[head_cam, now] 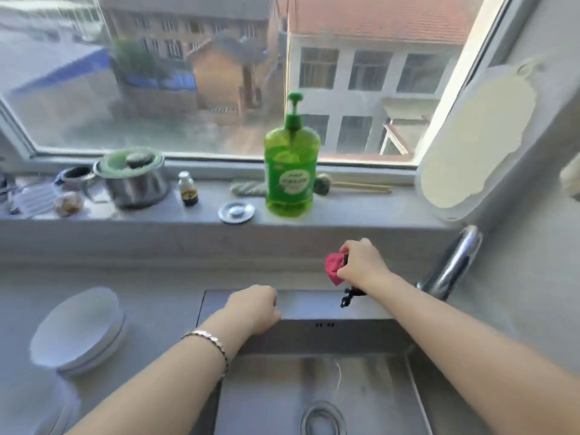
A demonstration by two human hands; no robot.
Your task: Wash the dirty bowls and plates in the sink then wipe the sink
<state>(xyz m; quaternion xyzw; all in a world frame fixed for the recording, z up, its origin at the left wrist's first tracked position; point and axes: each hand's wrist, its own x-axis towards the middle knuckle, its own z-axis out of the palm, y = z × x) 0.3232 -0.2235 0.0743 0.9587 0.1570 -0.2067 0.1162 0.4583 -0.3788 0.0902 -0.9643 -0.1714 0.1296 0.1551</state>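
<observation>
Item 1: your right hand, right of centre, is gripping a crumpled pink cloth, fingers and thumb curling round it, and is holding it above the back ledge of the sink. A small black thing is dangling just below that hand, too blurred to identify. Item 2: your left hand, at centre, is resting on the same ledge with its fingers bent under. The fingertips are hidden, so you cannot tell whether it is closing on anything. A metal bracelet is sitting on that wrist. Item 3: the steel sink is filling the lower centre of the frame, its round drain lying at the bottom edge. Item 4: a stack of white bowls and plates is sitting on the grey counter at lower left, left of the sink; the number of pieces is unclear. Item 5: a chrome faucet is leaning at centre right, near your right forearm. Item 6: the windowsill is running across the middle of the frame, carrying 1 green pump bottle standing upright. A round metal stopper is lying just beside it on the left. Further left are standing 1 small dark bottle and 1 steel pot with a green lid. Item 7: a white board is leaning against the wall at upper right.
</observation>
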